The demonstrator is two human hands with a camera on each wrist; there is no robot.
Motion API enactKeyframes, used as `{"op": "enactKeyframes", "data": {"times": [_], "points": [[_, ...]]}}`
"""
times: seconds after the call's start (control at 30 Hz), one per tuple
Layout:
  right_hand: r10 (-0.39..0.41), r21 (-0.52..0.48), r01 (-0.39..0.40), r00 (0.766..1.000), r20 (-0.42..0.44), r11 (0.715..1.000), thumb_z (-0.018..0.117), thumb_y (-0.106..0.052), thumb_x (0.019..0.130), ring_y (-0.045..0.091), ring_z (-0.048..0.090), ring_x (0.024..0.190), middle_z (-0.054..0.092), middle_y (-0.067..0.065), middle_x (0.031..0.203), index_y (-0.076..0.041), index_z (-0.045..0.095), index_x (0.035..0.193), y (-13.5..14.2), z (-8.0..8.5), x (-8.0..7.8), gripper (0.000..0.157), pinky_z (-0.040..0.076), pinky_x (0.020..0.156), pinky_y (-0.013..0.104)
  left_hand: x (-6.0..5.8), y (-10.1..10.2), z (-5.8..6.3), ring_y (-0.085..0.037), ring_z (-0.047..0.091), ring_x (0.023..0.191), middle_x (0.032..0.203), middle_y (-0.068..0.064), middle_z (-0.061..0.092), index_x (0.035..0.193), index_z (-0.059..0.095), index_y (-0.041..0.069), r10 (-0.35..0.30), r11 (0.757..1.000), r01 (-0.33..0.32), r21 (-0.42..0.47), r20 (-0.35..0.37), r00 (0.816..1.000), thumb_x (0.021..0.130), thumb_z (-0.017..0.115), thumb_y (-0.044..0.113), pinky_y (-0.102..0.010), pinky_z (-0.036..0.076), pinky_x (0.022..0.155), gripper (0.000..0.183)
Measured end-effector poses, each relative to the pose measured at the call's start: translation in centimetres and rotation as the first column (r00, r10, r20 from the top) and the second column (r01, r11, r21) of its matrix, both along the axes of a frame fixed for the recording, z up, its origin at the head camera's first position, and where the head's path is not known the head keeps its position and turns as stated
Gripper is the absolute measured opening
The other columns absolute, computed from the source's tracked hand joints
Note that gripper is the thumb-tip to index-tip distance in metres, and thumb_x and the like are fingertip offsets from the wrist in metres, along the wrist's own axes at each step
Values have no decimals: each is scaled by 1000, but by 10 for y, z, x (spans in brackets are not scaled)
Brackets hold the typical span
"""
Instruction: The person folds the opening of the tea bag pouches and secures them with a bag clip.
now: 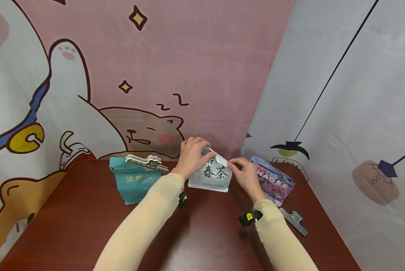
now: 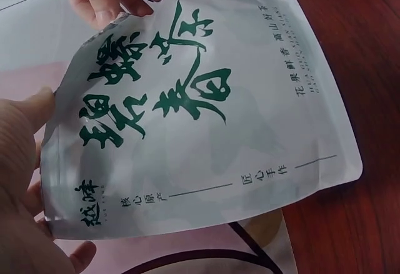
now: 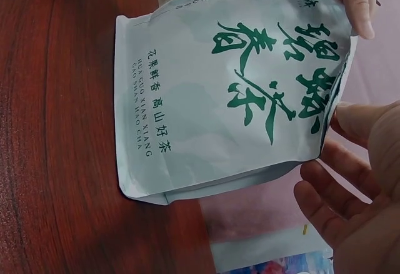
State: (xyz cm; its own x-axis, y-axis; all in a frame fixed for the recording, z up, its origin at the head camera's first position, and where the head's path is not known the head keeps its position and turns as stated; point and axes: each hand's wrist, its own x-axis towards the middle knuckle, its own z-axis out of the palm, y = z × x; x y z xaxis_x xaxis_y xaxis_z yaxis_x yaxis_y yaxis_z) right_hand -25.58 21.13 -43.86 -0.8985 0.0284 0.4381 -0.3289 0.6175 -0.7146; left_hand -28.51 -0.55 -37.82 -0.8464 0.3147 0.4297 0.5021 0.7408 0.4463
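A pale, silvery-white tea bag (image 1: 210, 182) with large green characters stands on the table between both hands. My left hand (image 1: 193, 156) holds its upper left corner, thumb across the front and fingers behind. At the upper right corner, my right hand (image 1: 246, 175) pinches the rim between thumb and fingers. A white flap of the top edge (image 1: 221, 159) slants down between the hands. The right wrist view shows the bag's front (image 3: 200, 99) slightly bulged, with the right thumb on its top edge. Both hands also appear around the top in the left wrist view.
A teal bag (image 1: 134, 184) with a broad clip (image 1: 147, 163) across its top stands to the left. To the right is a purple-pink bag (image 1: 273, 182), with a grey metal clip (image 1: 294, 221) lying in front of it. A printed cloth (image 1: 205, 67) hangs behind the table.
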Motion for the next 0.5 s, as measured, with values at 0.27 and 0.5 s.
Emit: {"op": "enactKeyframes", "data": {"times": [0.27,0.5], "points": [[-8,6,8,999,31,1000,79,-12,92,28,68,89,75,12,98,-6,78,99,-4,4,-1,9,52,81,44,-3,4,0,-26,54,120,124,-3,69,117,75,16,32,998,-31,-46,35,999,95,76,38,-50,36,104,31],[-1,-11,2,996,91,1000,76,-12,94,29,68,95,75,13,104,-5,74,109,-5,3,-4,17,52,84,44,-4,5,1,-26,55,117,123,-2,71,116,76,16,42,998,-40,-55,44,998,94,77,34,-51,36,102,29]]}}
